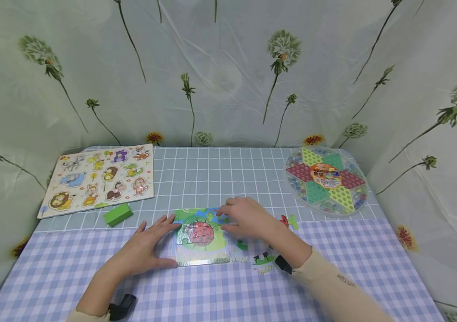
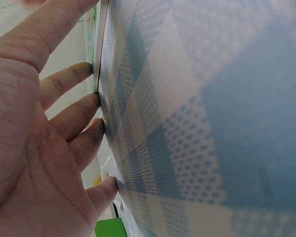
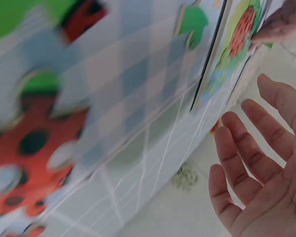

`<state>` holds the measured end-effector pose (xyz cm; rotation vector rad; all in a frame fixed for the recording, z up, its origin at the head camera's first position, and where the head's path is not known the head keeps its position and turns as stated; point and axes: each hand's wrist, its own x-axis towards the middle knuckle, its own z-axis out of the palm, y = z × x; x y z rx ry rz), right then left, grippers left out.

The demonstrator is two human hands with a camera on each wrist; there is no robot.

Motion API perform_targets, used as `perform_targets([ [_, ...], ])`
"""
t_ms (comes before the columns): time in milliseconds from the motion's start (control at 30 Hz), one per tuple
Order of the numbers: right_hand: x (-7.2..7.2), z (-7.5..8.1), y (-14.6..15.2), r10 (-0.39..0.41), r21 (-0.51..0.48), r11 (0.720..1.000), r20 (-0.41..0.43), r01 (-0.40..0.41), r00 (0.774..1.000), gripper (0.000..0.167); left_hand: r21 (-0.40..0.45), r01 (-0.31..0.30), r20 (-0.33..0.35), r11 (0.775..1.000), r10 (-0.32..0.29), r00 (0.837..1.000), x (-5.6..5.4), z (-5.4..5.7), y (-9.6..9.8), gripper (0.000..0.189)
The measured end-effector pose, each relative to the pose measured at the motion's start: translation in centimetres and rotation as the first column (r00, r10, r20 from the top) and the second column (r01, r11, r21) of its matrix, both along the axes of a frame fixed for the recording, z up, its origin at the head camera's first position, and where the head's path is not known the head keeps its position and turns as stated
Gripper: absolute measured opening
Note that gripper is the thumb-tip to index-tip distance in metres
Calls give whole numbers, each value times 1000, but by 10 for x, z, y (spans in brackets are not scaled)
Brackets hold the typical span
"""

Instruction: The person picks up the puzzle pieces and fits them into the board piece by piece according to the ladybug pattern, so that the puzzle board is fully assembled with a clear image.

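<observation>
A puzzle board (image 1: 204, 254) with a red spotted ladybug picture lies on the checked cloth in front of the person. Along its left side the left hand (image 1: 145, 246) is spread, fingertips and thumb right at the edge; the left wrist view shows its fingers (image 2: 73, 116) nearly straight. Over the board's upper right corner is the right hand (image 1: 248, 219). Its fingers (image 3: 241, 158) look loosely bent and hold nothing in the right wrist view. Loose puzzle pieces (image 1: 264, 260) lie right of the board, among them a red and green piece (image 3: 39, 143) with black spots.
At the back left lies a wooden animal puzzle (image 1: 103, 176), with a green block (image 1: 118, 214) at its front edge. A round Chinese checkers set (image 1: 325, 179) with marbles lies at the back right. A flowered curtain (image 1: 228, 67) hangs behind the table.
</observation>
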<state>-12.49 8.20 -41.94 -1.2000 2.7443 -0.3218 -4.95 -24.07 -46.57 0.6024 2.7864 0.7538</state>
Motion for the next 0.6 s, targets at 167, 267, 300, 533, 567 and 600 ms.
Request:
perform_targets([
  [167, 1, 3, 24, -35, -23, 999, 5, 35, 999, 32, -7, -5, 11, 1000, 5, 1000, 0, 1, -1, 97],
  [267, 5, 5, 38, -66, -26, 997, 24, 67, 998, 33, -6, -7, 14, 1000, 7, 1000, -1, 1, -1, 97],
  [300, 6, 5, 42, -79, -27, 996, 35, 80, 996, 33, -4, -9, 15, 1000, 9, 1000, -1, 1, -1, 97],
  [533, 16, 7, 68, -162, -22, 986, 98, 165, 982, 39, 5, -10, 19, 1000, 10, 1000, 0, 1, 0, 97],
  [567, 17, 7, 71, -170, -18, 985, 102, 173, 980, 40, 6, -10, 19, 1000, 10, 1000, 0, 1, 0, 96],
  [600, 19, 7, 75, -179, -13, 983, 106, 181, 978, 41, 6, -10, 19, 1000, 10, 1000, 0, 1, 0, 96],
])
